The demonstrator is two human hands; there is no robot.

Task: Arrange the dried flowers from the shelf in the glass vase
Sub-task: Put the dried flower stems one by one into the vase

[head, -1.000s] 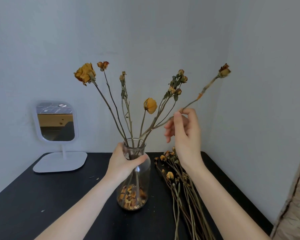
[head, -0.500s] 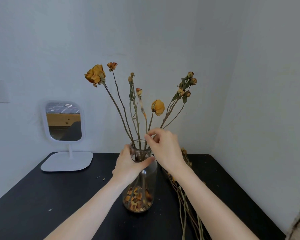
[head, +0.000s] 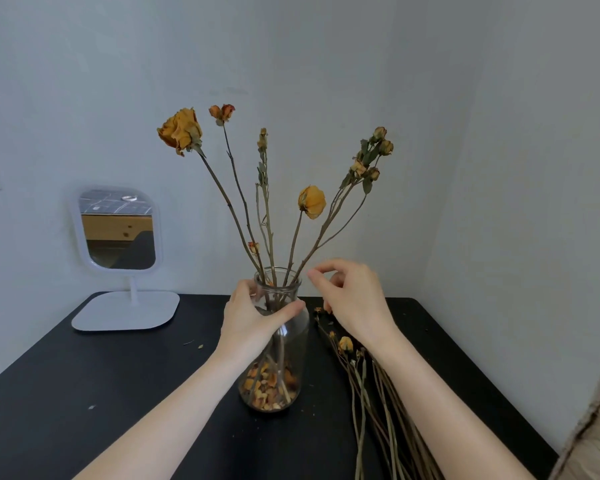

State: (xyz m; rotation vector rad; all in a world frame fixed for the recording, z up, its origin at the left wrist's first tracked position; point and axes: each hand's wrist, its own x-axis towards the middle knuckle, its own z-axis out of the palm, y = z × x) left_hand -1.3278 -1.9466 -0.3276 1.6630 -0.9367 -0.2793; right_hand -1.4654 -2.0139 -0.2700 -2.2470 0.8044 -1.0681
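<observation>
The glass vase point(head: 293, 336) stands on the black table point(head: 84, 393), with dried petals at its bottom. Several dried flowers point(head: 311, 201) rise from it, among them a large yellow rose point(head: 181, 131) and a short bud point(head: 253, 247) low by the neck. My left hand point(head: 248, 318) grips the vase's neck. My right hand point(head: 355, 299) hovers just right of the vase mouth, fingers loosely curled and holding nothing. A bundle of loose dried stems point(head: 371, 386) lies on the table under my right forearm.
A white stand mirror point(head: 118, 230) sits at the back left of the table. Walls close off the back and the right side. A few crumbs of dried petals are scattered on the tabletop.
My right hand lowered the stem it held into the vase, let go, and drew back to the right. My left hand stayed on the vase neck.
</observation>
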